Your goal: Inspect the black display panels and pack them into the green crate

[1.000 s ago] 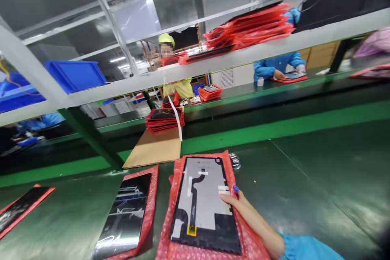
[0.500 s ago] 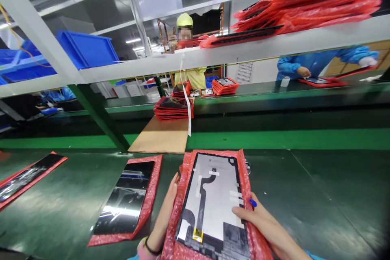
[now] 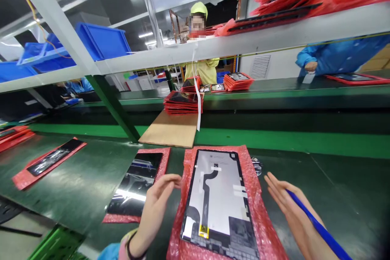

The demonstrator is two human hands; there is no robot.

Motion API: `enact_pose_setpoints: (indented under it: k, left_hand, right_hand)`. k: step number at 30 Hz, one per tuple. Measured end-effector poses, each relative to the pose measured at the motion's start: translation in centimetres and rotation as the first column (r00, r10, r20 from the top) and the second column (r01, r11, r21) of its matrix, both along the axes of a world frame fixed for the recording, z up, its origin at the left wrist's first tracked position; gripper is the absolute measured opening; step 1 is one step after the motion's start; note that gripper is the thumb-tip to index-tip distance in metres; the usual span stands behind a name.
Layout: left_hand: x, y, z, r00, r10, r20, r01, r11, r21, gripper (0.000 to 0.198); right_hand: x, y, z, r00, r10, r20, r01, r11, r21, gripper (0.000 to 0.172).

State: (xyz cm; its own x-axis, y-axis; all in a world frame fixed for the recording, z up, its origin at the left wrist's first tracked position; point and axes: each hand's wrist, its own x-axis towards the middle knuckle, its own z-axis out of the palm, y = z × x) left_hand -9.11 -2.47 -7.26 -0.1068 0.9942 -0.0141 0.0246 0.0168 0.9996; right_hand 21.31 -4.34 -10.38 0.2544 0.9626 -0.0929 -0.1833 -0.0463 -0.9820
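Observation:
A tablet screen (image 3: 219, 195) lies face down on a red bubble-wrap sleeve (image 3: 265, 219) on the green bench, its silver back, dark ribbon cable and yellow tape showing. My left hand (image 3: 157, 199) is beside the sleeve's left edge, fingers loosely curved and holding nothing; whether the fingertips brush the wrap I cannot tell. On the other side, my right hand (image 3: 291, 205) is apart from the sleeve with its fingers stretched out. A long blue stick-like tool (image 3: 315, 223) is tucked in that hand. Left of my hands, a glossy black screen (image 3: 134, 187) rests on another red sleeve.
Farther left lies another wrapped screen (image 3: 55, 156). A wooden board (image 3: 169, 130) and a stack of red sleeves (image 3: 183, 103) are ahead, under a white shelf rail (image 3: 170, 59). A small metallic item (image 3: 256, 166) sits behind the sleeve. Co-workers stand across the line.
Both hands have let go of the red sleeve and moved apart, the left to the left and the right to the right. The sleeve with the screen now lies on the bench.

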Motion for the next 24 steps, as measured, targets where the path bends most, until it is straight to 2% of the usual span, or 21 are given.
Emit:
enact_pose_setpoints:
  k: [2,3,6,9,11,15,17,20,24]
  left_hand:
    - [0.5,0.5,1.8,0.986,-0.166,0.006,0.165,0.978,-0.126,0.021]
    - [0.8,0.7,2.4,0.977,-0.212,0.032,0.215,0.957,-0.193,0.022]
    - [1.6,1.5,3.2,0.972,-0.206,0.11,0.231,0.918,-0.323,0.033]
    - [1.7,2.0,3.5,0.969,-0.172,0.179,0.232,0.884,-0.405,0.035]
    - [1.8,2.3,3.9,0.955,-0.141,0.261,0.253,0.846,-0.47,0.033]
    - [3.0,3.6,4.6,0.912,-0.168,0.374,0.362,0.758,-0.542,0.037]
    - [3.5,4.4,4.5,0.922,-0.188,0.339,0.349,0.782,-0.516,0.037]
    - [3.5,5.3,4.1,0.957,-0.135,0.258,0.249,0.838,-0.485,0.028]
    - [2.3,5.7,3.8,0.96,-0.113,0.256,0.239,0.808,-0.539,0.025]
  right_hand:
    - [-1.2,-0.7,1.5,0.993,0.106,-0.06,-0.103,0.994,0.049,0.033]
    - [-2.0,-1.0,2.1,0.982,0.163,-0.098,-0.159,0.986,0.046,0.033]
    - [-3.8,-1.1,2.8,0.955,0.237,-0.181,-0.236,0.971,0.023,0.035]
    - [-3.9,-0.7,1.8,0.956,0.224,-0.191,-0.223,0.974,0.027,0.035]
    - [-3.5,-0.4,0.9,0.966,0.219,-0.136,-0.217,0.976,0.029,0.033]
    - [-3.0,0.2,-0.1,0.969,0.241,-0.043,-0.24,0.97,0.045,0.032]
    - [-3.0,0.4,-0.3,0.969,0.241,-0.052,-0.238,0.97,0.06,0.031]
    - [-2.8,0.5,-0.4,0.976,0.206,-0.077,-0.2,0.977,0.073,0.03]
    - [-2.9,0.6,-0.3,0.974,0.219,-0.047,-0.216,0.974,0.07,0.034]
